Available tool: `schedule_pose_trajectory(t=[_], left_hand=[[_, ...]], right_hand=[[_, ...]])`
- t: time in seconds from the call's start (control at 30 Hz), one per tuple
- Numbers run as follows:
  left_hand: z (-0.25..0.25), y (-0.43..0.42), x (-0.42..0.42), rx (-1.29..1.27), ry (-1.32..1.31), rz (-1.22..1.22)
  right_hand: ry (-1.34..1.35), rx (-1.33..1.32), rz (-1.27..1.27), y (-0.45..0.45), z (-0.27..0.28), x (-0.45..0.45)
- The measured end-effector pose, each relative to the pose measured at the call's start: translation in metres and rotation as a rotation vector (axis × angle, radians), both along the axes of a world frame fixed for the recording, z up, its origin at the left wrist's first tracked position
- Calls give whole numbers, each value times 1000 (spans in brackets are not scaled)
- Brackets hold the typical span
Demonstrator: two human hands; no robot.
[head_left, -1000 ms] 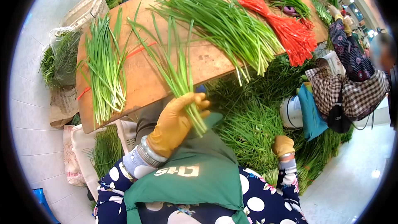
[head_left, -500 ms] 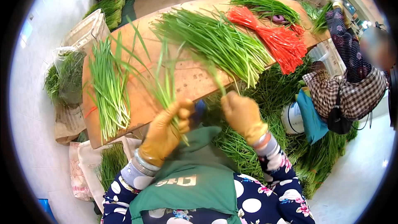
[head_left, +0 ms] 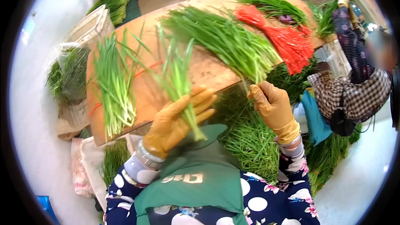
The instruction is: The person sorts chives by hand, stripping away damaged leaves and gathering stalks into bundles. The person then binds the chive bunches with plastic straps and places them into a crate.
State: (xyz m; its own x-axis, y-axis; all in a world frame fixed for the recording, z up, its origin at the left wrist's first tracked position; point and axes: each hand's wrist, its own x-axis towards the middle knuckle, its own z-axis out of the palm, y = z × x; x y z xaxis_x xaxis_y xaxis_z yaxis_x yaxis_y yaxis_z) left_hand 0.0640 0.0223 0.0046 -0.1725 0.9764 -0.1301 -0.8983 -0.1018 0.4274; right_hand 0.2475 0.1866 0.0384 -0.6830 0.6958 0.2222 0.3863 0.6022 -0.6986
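Note:
A small bunch of garlic chives [head_left: 181, 79] lies across the palm of my left hand [head_left: 175, 121]. The thumb rests against the stems while the gloved fingers are stretched out, and the cut ends stick out below. My right hand [head_left: 275, 105], also in a yellow glove, is closed in a pinch at the pale ends of the large chive pile [head_left: 225, 37]. What its fingertips grip is partly hidden, apparently a thin stem or two. To the left, another bunch of chives [head_left: 114, 87] lies on the wooden table [head_left: 208, 73], over a red tie [head_left: 95, 108].
Red plastic ties [head_left: 283, 41] lie in a bundle beyond the large pile. Loose greens [head_left: 254, 141] heap below the table's near edge. A co-worker in a checked garment [head_left: 354, 96] is at the right. White crates [head_left: 89, 27] stand at the left and back.
My left fingers have uncurled from around the chive bunch. My right hand has moved right, to the ends of the large pile. The view has shifted slightly.

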Motion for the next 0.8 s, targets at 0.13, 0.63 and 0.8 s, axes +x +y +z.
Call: schedule_pose_trajectory(t=[0.13, 0.63, 0.8], left_hand=[[-30, 1, 9, 7, -79, -70], [-50, -1, 15, -185, 98, -57], [-50, -2, 12, -179, 54, -75]], right_hand=[[64, -383, 330, -36, -23, -14], [92, -1008, 160, -58, -67, 2], [93, -1037, 142, -58, -63, 3]])
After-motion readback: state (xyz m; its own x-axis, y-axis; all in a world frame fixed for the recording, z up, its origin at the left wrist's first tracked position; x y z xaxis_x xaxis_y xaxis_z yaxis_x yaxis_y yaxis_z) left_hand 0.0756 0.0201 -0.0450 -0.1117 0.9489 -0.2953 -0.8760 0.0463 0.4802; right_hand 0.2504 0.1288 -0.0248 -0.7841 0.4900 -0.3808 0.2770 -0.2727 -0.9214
